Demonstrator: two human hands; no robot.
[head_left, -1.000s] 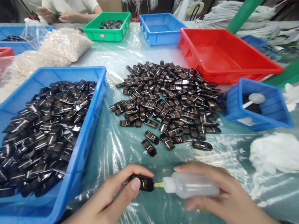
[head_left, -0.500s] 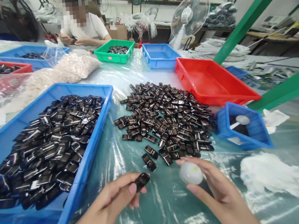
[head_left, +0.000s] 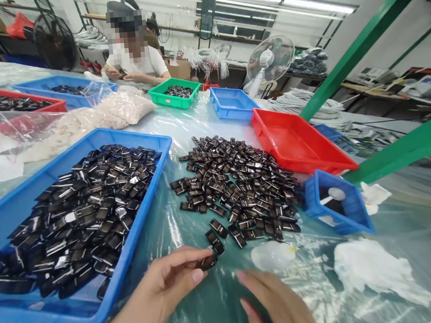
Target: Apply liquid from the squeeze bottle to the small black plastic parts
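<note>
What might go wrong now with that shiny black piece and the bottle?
The black piece is pinched between the thumb and fingers of the left hand, so it might slip and get mixed up with the loose pieces close by. The bottle seems to lie on its side on the table, with neither hand holding it, so it might roll or leak. The right hand is near the bottle and might bump it.
</note>
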